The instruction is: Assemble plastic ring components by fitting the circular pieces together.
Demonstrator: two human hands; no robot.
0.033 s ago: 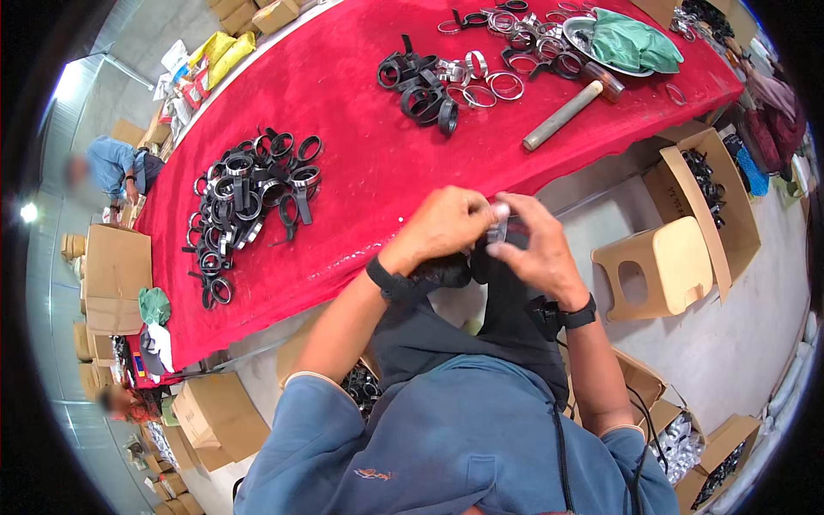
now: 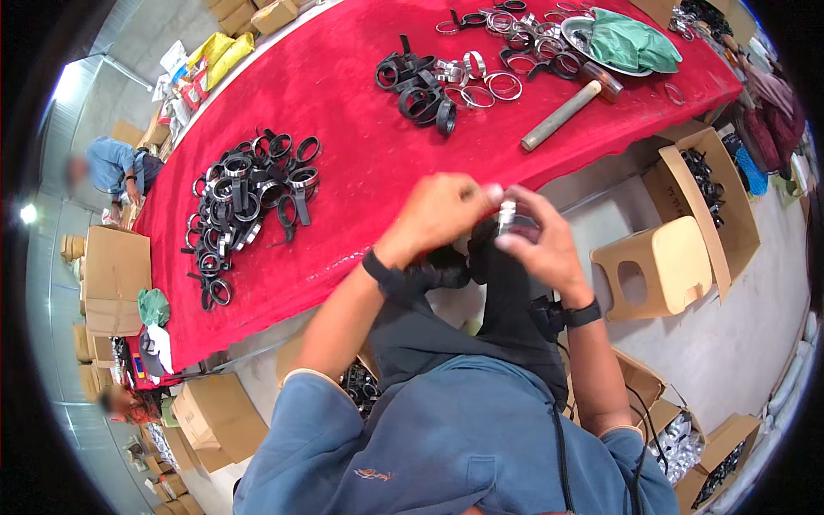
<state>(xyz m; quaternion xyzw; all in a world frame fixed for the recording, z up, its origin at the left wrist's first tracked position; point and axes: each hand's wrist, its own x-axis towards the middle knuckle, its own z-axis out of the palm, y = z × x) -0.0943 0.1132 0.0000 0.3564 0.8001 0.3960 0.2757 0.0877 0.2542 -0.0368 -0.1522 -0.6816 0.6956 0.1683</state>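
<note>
My left hand (image 2: pixel 438 215) and my right hand (image 2: pixel 542 245) meet in front of my chest, just below the edge of the red-covered table (image 2: pixel 360 172). Between the fingertips sits a small silvery metal ring (image 2: pixel 506 216) with a black part behind it. Both hands pinch it, the left from above and the right from the side. Both wrists carry black bands. A pile of black ring clamps (image 2: pixel 249 206) lies on the cloth to the left of my hands.
Further back on the table are another black clamp pile (image 2: pixel 419 86), loose metal rings (image 2: pixel 491 82), a mallet (image 2: pixel 566 112) and a metal bowl with green cloth (image 2: pixel 631 43). An open cardboard box (image 2: pixel 717 215) and a beige stool (image 2: pixel 661 266) stand right. Two people sit far left among boxes.
</note>
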